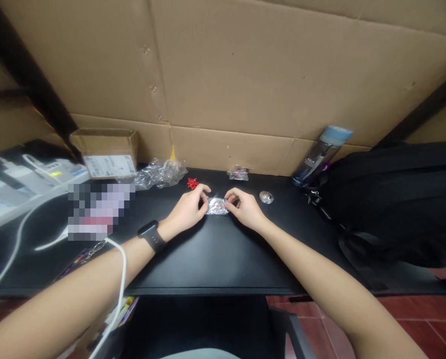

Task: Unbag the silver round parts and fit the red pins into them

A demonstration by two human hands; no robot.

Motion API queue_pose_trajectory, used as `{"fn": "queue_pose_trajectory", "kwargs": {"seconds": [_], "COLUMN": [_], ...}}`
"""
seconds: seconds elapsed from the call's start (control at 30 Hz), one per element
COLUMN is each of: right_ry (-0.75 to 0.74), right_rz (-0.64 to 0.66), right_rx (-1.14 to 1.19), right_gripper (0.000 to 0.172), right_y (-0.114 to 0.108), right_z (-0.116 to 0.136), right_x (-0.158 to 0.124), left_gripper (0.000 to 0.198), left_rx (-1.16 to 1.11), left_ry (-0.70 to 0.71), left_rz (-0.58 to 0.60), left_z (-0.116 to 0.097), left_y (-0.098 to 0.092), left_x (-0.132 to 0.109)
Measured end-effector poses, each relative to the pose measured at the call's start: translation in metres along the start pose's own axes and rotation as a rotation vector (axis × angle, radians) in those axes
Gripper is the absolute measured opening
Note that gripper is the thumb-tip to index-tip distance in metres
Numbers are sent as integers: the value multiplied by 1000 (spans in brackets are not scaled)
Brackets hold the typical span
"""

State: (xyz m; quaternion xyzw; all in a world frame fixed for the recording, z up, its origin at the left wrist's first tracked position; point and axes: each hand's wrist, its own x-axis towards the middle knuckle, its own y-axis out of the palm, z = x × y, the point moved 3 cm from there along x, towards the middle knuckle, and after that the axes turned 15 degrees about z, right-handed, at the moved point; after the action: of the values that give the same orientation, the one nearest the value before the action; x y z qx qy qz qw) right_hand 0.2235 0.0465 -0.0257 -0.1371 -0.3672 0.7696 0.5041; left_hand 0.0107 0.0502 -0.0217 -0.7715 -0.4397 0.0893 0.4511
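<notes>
A small clear plastic packet [218, 206] with something round and shiny inside lies at the middle of the black desk, between both hands. My left hand [191, 207], with a black watch on its wrist, grips the packet's left edge near the thumb; its index finger arches above. At the opposite edge, my right hand [245, 208] pinches the packet between thumb and curled fingers. Just beyond my left hand sits a little heap of red pieces [193, 183]. A clear round dome-like piece [266, 197] rests to the right of my right hand.
Another small clear packet [239, 173] lies near the cardboard wall. Crumpled clear plastic [159, 174] and an open cardboard box [108, 154] stand back left. A white power strip [32, 194] with cables is far left. A bottle [318, 157] and black bag [398, 199] occupy the right.
</notes>
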Motion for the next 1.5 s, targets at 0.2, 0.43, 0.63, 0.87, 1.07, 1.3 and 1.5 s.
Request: {"fn": "queue_pose_trajectory", "kwargs": {"seconds": [0.2,0.43,0.63,0.87,1.07,1.3,1.5], "right_ry": [-56,-79,-113,-105,-80,-67,-32], "right_rz": [-72,-32,-53,-4,79,122,184], "right_rx": [68,130,-3,-274,-346,-399,-441], "right_gripper": [4,4,11,13,17,21,39], "right_y": [2,7,5,1,1,1,1], "right_z": [2,-3,-2,-1,-4,-6,-6], "right_x": [2,6,6,5,6,5,3], "left_gripper": [29,29,37,35,34,36,57], "left_rx": [21,66,214,407,446,485,565], "left_ry": [-6,10,-29,0,-52,-36,62], "left_rz": [-19,-30,-17,71,151,207,215], "left_z": [2,4,2,-2,4,6,1], "left_y": [1,2,-1,-1,3,3,1], "left_x": [1,2,0,-2,-2,-3,-9]}}
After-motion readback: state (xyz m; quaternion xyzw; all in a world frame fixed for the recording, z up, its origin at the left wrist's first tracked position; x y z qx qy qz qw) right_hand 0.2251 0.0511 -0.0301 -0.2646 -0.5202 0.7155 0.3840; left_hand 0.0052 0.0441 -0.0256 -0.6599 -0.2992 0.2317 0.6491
